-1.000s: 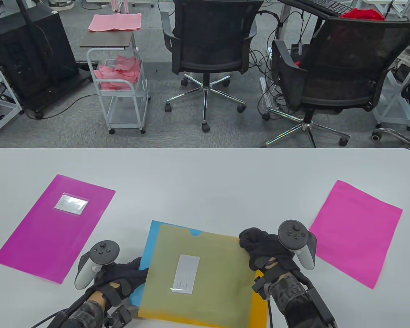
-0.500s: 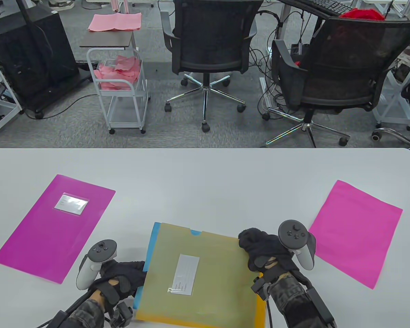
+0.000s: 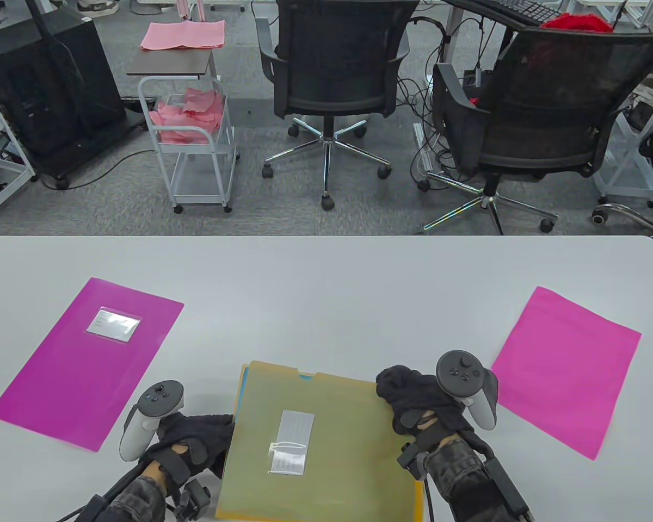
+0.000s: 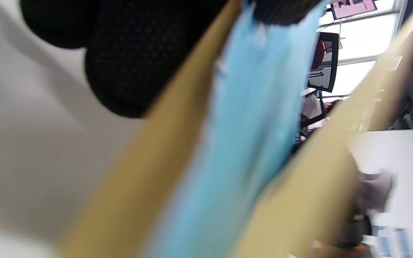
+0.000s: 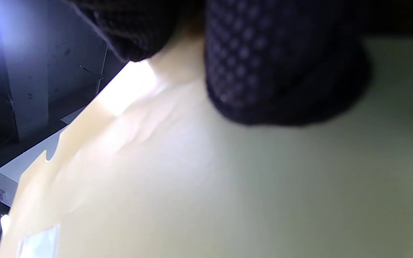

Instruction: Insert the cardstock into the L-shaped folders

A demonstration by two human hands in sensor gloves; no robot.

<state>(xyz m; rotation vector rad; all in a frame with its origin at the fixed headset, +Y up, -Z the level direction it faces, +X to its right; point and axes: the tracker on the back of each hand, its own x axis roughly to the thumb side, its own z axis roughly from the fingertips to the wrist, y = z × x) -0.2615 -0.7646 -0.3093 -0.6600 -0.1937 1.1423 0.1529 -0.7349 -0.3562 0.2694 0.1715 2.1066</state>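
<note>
On the far left of the tabletop (image 3: 326, 283), a magenta folder (image 3: 84, 361) with a small label is laid flat, well apart from the work, most likely so it is kept out of the way.

Near the front edge, the left hand (image 3: 196, 440) is held against the left edge of the yellow folder (image 3: 321, 440). In the left wrist view, the blue cardstock (image 4: 242, 136) is seen between the two yellow sheets, and the gloved fingertips (image 4: 127, 68) are pinched on that edge. The edge seems to be held this way so the card can be pushed all the way in. Only a thin blue strip is seen at the folder's left side and at its far notch, so the card is judged to be almost fully inside.

The folder's far right corner is gripped by the right hand (image 3: 416, 399), with the fingers curled over it, probably to stop the folder from sliding.

On the far right, a sheet of pink cardstock (image 3: 566, 370) is laid by itself, well apart. Nothing is seen in the way between the hands.
</note>
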